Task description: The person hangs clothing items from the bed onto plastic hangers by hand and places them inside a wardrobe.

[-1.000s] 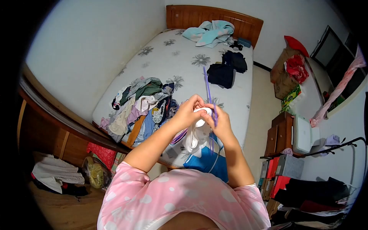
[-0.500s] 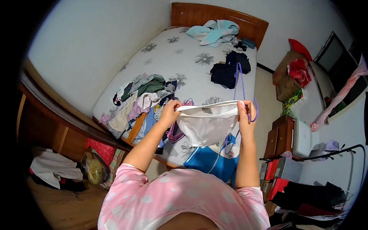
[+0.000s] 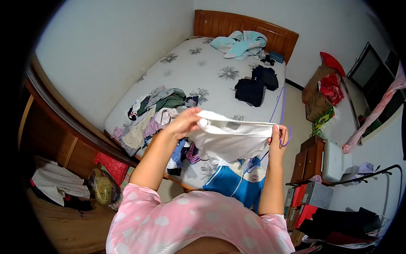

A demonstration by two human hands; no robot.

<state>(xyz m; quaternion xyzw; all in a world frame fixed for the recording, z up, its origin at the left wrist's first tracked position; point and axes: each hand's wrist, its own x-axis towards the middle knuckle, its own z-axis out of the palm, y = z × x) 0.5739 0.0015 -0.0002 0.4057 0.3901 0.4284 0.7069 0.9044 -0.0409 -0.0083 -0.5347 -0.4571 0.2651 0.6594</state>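
A white garment with a waistband (image 3: 232,144), its kind hard to make out, is stretched between my hands above the near end of the bed. My left hand (image 3: 186,122) grips one end of the band. The other end is pinched in my right hand (image 3: 277,137), which also holds a purple clothes hanger (image 3: 290,134). Part of the hanger is hidden behind the white cloth. Below the garment lies a blue and white jacket (image 3: 228,180) with a zip. Left of it, pink hangers (image 3: 193,153) stick out beside a heap of mixed clothes (image 3: 169,101).
Folded dark clothes (image 3: 249,93) and a light blue blanket (image 3: 241,44) lie on the patterned bed (image 3: 182,67). At right stand a wooden cabinet (image 3: 312,158), stacked boxes (image 3: 315,192) and a black rack rail (image 3: 376,171). A wooden wardrobe (image 3: 46,131) is at left.
My left hand has turned and the garment's left end is raised and bunched. My right hand has shifted slightly right and down with the hanger. The view has tilted up slightly.
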